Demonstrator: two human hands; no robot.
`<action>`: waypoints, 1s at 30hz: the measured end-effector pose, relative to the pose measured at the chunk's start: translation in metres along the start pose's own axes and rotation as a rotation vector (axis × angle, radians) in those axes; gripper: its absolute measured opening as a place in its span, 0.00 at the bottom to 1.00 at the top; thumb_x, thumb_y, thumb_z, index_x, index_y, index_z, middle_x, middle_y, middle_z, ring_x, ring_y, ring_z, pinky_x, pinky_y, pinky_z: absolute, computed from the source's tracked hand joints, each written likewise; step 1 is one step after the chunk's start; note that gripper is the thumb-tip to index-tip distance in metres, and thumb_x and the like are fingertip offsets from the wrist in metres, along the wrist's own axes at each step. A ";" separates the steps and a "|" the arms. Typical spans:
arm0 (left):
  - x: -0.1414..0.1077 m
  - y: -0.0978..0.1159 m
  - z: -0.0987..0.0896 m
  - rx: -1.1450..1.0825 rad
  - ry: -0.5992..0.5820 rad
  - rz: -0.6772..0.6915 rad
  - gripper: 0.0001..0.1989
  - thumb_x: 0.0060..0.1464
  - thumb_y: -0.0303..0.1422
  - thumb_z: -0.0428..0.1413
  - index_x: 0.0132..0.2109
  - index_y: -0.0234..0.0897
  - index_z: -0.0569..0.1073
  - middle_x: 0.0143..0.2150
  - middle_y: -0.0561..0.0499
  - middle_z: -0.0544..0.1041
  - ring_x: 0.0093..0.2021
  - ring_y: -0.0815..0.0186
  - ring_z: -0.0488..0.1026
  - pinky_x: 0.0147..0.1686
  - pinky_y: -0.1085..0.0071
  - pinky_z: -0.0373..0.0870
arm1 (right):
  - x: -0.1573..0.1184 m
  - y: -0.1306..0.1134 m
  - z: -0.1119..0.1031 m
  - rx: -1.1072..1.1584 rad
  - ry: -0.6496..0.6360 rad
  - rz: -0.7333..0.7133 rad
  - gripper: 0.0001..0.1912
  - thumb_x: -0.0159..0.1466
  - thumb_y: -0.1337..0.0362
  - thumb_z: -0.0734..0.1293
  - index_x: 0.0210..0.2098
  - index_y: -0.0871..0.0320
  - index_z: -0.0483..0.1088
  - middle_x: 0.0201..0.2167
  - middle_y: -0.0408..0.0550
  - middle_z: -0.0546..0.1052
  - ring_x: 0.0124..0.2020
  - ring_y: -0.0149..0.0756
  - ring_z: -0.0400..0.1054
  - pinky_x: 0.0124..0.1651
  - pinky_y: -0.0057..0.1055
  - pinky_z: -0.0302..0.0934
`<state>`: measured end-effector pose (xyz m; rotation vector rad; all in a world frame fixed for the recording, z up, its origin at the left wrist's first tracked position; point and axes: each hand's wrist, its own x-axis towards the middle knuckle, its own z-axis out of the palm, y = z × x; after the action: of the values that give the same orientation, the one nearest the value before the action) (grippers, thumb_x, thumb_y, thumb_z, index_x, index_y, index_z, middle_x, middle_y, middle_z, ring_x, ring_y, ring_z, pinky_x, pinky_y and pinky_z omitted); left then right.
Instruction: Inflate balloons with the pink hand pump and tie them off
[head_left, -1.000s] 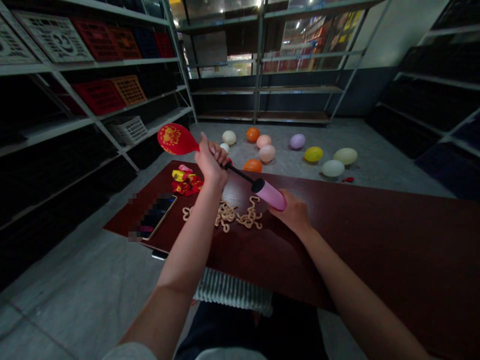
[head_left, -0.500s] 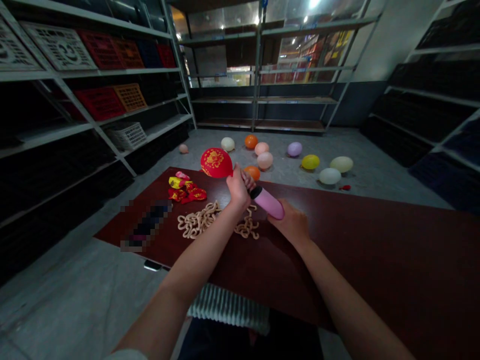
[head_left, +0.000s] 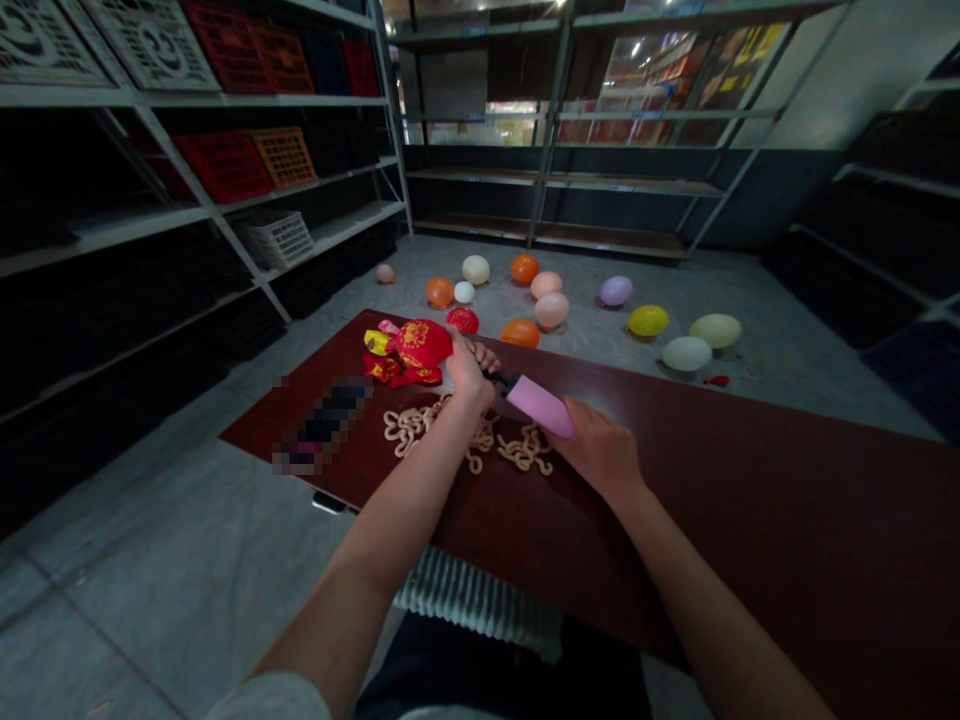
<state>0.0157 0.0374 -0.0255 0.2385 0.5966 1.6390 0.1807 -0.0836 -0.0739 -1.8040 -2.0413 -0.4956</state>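
Two hands [head_left: 466,372] [head_left: 601,448], fingers [head_left: 486,357] gripping balloon [head_left: 421,345] and pump [head_left: 541,405], brown table [head_left: 750,480], shelves [head_left: 480,177], grey floor [head_left: 150,600]

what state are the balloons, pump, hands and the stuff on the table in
red balloon, inflated, neck hidden in the left hand
left hand, closed
pink pump, tilted, black end at the left hand
right hand, closed around the pump's pink barrel
red and yellow pieces, limp, heaped
beige curled pieces, loose, piled
floor balloons, inflated
small red floor item, unclear
pixelated item, unclear
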 end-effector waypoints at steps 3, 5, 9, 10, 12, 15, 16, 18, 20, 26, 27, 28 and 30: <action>0.008 0.015 -0.004 -0.037 0.040 0.029 0.27 0.65 0.48 0.47 0.23 0.37 0.51 0.14 0.60 0.49 0.12 0.76 0.47 0.14 0.77 0.42 | 0.000 0.010 -0.002 -0.067 0.032 -0.062 0.23 0.64 0.49 0.64 0.51 0.59 0.69 0.38 0.50 0.80 0.34 0.39 0.72 0.32 0.31 0.53; 0.012 0.028 -0.007 -0.075 0.028 0.040 0.27 0.66 0.46 0.46 0.23 0.37 0.51 0.14 0.60 0.49 0.12 0.75 0.47 0.14 0.76 0.43 | 0.001 0.018 -0.006 -0.097 0.039 -0.106 0.22 0.64 0.50 0.64 0.51 0.58 0.69 0.39 0.49 0.79 0.36 0.39 0.72 0.34 0.31 0.53; 0.015 0.054 -0.011 -0.124 -0.013 0.043 0.28 0.67 0.46 0.44 0.22 0.37 0.48 0.14 0.59 0.48 0.12 0.75 0.46 0.15 0.75 0.45 | 0.003 0.037 -0.013 -0.174 0.058 -0.133 0.19 0.64 0.53 0.64 0.50 0.57 0.69 0.38 0.48 0.79 0.37 0.39 0.69 0.35 0.32 0.53; 0.015 0.059 -0.011 -0.133 -0.018 0.049 0.28 0.67 0.46 0.44 0.22 0.37 0.47 0.14 0.59 0.47 0.12 0.75 0.46 0.15 0.75 0.45 | 0.003 0.042 -0.014 -0.195 0.066 -0.137 0.19 0.63 0.53 0.64 0.50 0.57 0.69 0.37 0.48 0.78 0.37 0.39 0.69 0.35 0.33 0.53; 0.013 0.067 -0.010 -0.145 -0.033 0.061 0.29 0.66 0.48 0.43 0.21 0.37 0.46 0.14 0.59 0.47 0.12 0.75 0.45 0.15 0.75 0.46 | 0.003 0.049 -0.018 -0.228 0.084 -0.141 0.19 0.63 0.54 0.65 0.50 0.56 0.69 0.38 0.48 0.78 0.37 0.40 0.68 0.36 0.33 0.53; 0.009 0.072 -0.007 -0.144 -0.089 0.052 0.31 0.64 0.52 0.43 0.21 0.37 0.45 0.14 0.59 0.46 0.13 0.75 0.46 0.15 0.75 0.48 | 0.003 0.055 -0.024 -0.254 0.111 -0.123 0.19 0.63 0.54 0.65 0.51 0.56 0.68 0.40 0.48 0.78 0.38 0.41 0.68 0.35 0.34 0.52; 0.008 0.073 -0.006 -0.143 -0.112 0.045 0.31 0.64 0.52 0.44 0.21 0.37 0.45 0.14 0.59 0.46 0.13 0.75 0.46 0.15 0.75 0.49 | 0.003 0.055 -0.026 -0.255 0.118 -0.113 0.20 0.64 0.54 0.64 0.51 0.56 0.69 0.40 0.48 0.78 0.38 0.41 0.68 0.35 0.34 0.52; 0.005 0.073 -0.003 -0.140 -0.151 0.045 0.31 0.64 0.52 0.44 0.20 0.37 0.45 0.14 0.59 0.46 0.13 0.75 0.48 0.16 0.75 0.52 | 0.002 0.057 -0.029 -0.241 0.123 -0.084 0.20 0.63 0.53 0.64 0.51 0.56 0.69 0.40 0.49 0.78 0.37 0.41 0.67 0.34 0.34 0.52; 0.002 0.073 0.000 -0.124 -0.169 0.068 0.31 0.65 0.50 0.45 0.20 0.37 0.45 0.15 0.59 0.47 0.14 0.75 0.50 0.18 0.76 0.56 | 0.001 0.058 -0.032 -0.208 0.117 -0.060 0.20 0.63 0.53 0.64 0.51 0.56 0.69 0.40 0.50 0.78 0.37 0.41 0.67 0.33 0.33 0.52; -0.007 0.071 0.005 -0.059 -0.154 0.118 0.29 0.68 0.42 0.45 0.20 0.37 0.44 0.15 0.59 0.44 0.14 0.76 0.46 0.18 0.77 0.56 | -0.007 0.067 -0.036 -0.147 0.125 -0.043 0.20 0.63 0.52 0.64 0.51 0.56 0.70 0.39 0.50 0.78 0.37 0.41 0.68 0.34 0.33 0.53; -0.008 0.069 0.005 -0.058 -0.144 0.124 0.29 0.68 0.42 0.45 0.20 0.37 0.44 0.15 0.59 0.44 0.14 0.76 0.46 0.18 0.77 0.55 | -0.008 0.068 -0.035 -0.140 0.118 -0.040 0.20 0.63 0.52 0.64 0.51 0.56 0.70 0.39 0.50 0.78 0.37 0.41 0.68 0.34 0.33 0.53; -0.009 0.067 0.005 -0.058 -0.136 0.128 0.29 0.68 0.42 0.45 0.20 0.37 0.44 0.16 0.59 0.44 0.14 0.76 0.46 0.18 0.77 0.55 | -0.009 0.069 -0.035 -0.132 0.107 -0.038 0.21 0.63 0.52 0.64 0.51 0.56 0.70 0.39 0.50 0.78 0.37 0.41 0.68 0.34 0.33 0.53; -0.011 0.062 0.006 -0.064 -0.128 0.129 0.30 0.68 0.42 0.45 0.20 0.37 0.44 0.16 0.59 0.44 0.14 0.76 0.46 0.18 0.77 0.55 | -0.011 0.068 -0.033 -0.119 0.083 -0.035 0.21 0.63 0.52 0.64 0.51 0.56 0.70 0.38 0.51 0.78 0.37 0.42 0.69 0.33 0.33 0.52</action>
<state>-0.0328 0.0248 0.0127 0.3381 0.4380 1.7490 0.2513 -0.1016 -0.0499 -1.7853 -2.0283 -0.7039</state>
